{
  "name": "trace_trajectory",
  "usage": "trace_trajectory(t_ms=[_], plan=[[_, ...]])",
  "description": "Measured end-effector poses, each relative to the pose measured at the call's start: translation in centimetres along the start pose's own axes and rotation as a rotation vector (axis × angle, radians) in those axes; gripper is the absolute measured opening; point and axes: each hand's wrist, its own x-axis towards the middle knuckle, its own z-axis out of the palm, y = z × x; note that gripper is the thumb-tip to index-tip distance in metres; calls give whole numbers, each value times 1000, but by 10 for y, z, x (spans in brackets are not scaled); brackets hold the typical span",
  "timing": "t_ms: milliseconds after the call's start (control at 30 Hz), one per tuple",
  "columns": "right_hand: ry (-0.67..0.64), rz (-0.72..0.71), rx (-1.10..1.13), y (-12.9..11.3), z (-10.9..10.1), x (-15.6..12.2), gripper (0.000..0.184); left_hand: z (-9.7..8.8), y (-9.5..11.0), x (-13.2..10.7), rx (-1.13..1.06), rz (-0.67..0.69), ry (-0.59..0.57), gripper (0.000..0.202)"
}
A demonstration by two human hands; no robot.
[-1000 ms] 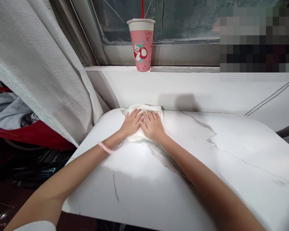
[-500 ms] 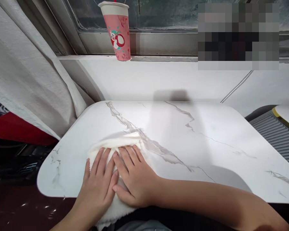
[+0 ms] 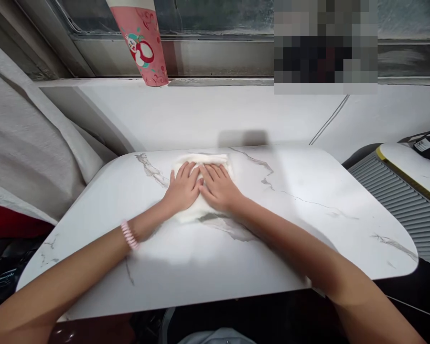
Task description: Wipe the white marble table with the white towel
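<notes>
Both arms are reaching forward over the worktop (image 3: 308, 224), a white marbled slab with grey veins. The left hand (image 3: 182, 190) and right hand (image 3: 220, 189) are lying flat, side by side and touching, pressing on a white cloth (image 3: 204, 160) near the far edge. A pink band (image 3: 129, 234) is sitting on the left wrist. A pink cup (image 3: 139, 43) is standing on the sill (image 3: 236, 82) beyond; a grey curtain (image 3: 25, 143) is hanging at left

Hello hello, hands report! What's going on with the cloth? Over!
Left hand and right hand flat, side by side on white cloth. Cloth near marble table far edge. Nothing in the way.
</notes>
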Motion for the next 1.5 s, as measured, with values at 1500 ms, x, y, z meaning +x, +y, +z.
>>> trace_trajectory(t_ms=[1500], plan=[[-46, 239, 86, -31, -100, -172, 44, 16, 111, -93, -52, 455, 21, 57]])
